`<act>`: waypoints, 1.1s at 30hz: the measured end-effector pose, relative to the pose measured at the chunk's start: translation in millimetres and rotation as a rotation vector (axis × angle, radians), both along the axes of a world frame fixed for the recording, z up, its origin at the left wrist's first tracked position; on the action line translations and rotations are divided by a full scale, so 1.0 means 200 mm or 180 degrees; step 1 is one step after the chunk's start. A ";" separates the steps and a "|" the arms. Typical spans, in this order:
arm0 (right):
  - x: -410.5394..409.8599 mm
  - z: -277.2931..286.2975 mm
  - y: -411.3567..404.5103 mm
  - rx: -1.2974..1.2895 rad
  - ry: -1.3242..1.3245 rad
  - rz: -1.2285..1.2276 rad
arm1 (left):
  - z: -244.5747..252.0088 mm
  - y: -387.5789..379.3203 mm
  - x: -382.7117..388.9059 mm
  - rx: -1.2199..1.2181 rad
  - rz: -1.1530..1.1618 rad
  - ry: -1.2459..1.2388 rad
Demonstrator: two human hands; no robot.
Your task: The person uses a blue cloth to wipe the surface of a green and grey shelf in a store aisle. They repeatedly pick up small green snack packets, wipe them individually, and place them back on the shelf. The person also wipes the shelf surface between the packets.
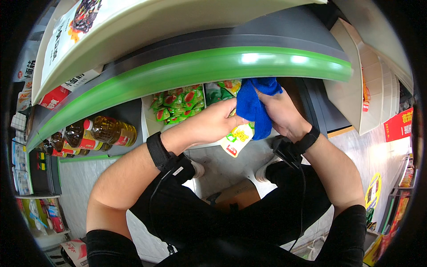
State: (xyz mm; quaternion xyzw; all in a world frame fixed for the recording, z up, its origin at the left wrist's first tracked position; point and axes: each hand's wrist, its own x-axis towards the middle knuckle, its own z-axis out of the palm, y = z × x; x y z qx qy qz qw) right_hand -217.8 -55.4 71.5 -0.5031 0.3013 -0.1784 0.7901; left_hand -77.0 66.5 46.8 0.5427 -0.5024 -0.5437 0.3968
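Note:
My left hand (217, 121) grips a small yellow and white snack packet (241, 138) beneath the green-edged shelf. A blue cloth (255, 111) hangs bunched between my hands, touching the packet. My right hand (282, 108) is closed on the cloth's right side, with some of its fingers hidden behind the fabric. Behind my left wrist, a pale bin holds many green snack packets (181, 101). Beside them lie a dark green packet (215, 93) and a yellow one (232, 86), partly covered by the cloth and my left hand.
A shelf with a green edge strip (200, 71) arches over my hands. Oil bottles (113, 130) stand at the left. White bins (353, 76) jut out at the right. On the floor between my feet is a cardboard box (233, 197). Black straps with cables circle both wrists.

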 end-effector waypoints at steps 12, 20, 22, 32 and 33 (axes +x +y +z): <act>-0.05 -0.04 0.00 -0.0420 0.0006 0.0835 | -0.03 0.02 0.02 -0.0277 -0.0068 -0.0414; -0.02 -0.03 -0.02 -0.0623 0.0090 0.0261 | 0.02 0.00 0.00 0.0059 0.0015 -0.0618; -0.01 -0.01 -0.02 -0.0547 0.0195 0.0016 | 0.02 -0.01 -0.01 -0.0198 0.0049 -0.0052; -0.06 -0.06 -0.04 -0.0308 -0.0116 0.0961 | -0.02 0.02 0.06 -0.0063 0.0147 -0.0124; -0.06 -0.06 -0.04 -0.0302 -0.0118 0.0960 | -0.03 0.02 0.05 -0.0057 0.0146 -0.0125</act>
